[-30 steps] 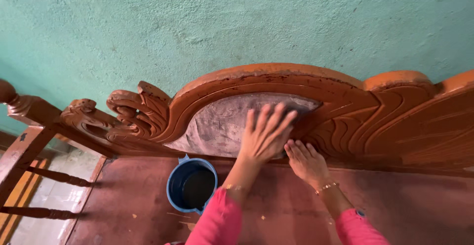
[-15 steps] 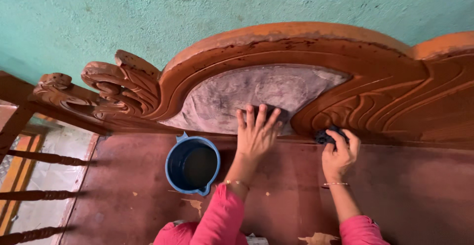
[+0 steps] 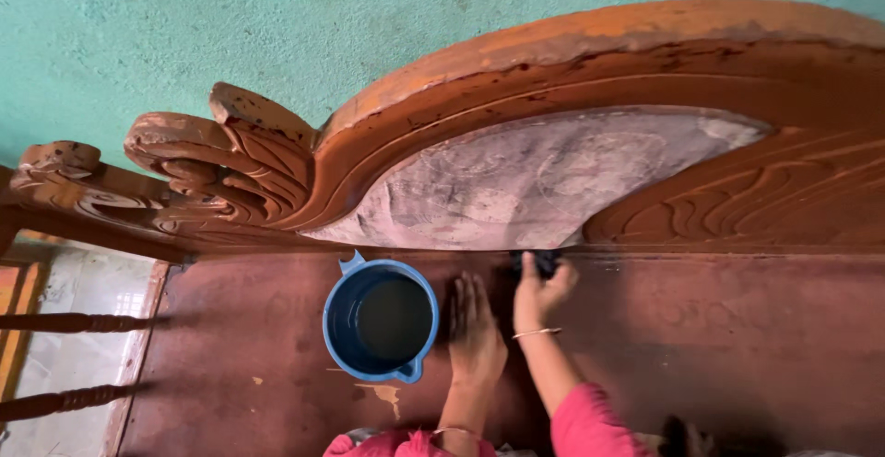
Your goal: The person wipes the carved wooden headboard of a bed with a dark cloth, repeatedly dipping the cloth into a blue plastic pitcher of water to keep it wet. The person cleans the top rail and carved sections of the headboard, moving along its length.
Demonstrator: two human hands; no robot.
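Note:
My right hand (image 3: 538, 293) grips a small dark cloth (image 3: 536, 261) and presses it against the bottom edge of the carved orange-brown wooden headboard (image 3: 572, 79), just under its dusty grey oval panel (image 3: 544, 181). My left hand (image 3: 476, 326) lies flat with fingers spread on the reddish-brown board surface (image 3: 701, 328), right beside the right hand. A blue bucket (image 3: 380, 319) with dark water stands just left of my left hand. Both arms wear pink sleeves.
A rough turquoise wall (image 3: 277, 24) rises behind the headboard. Carved scrollwork (image 3: 212, 167) ends the headboard at the left. Turned wooden spindles (image 3: 64, 323) and a pale tiled floor (image 3: 74, 291) show past the board's left edge.
My left hand came down off the grey panel onto the flat board. My right hand with the cloth slid left to below the panel. The view shifted closer and to the left.

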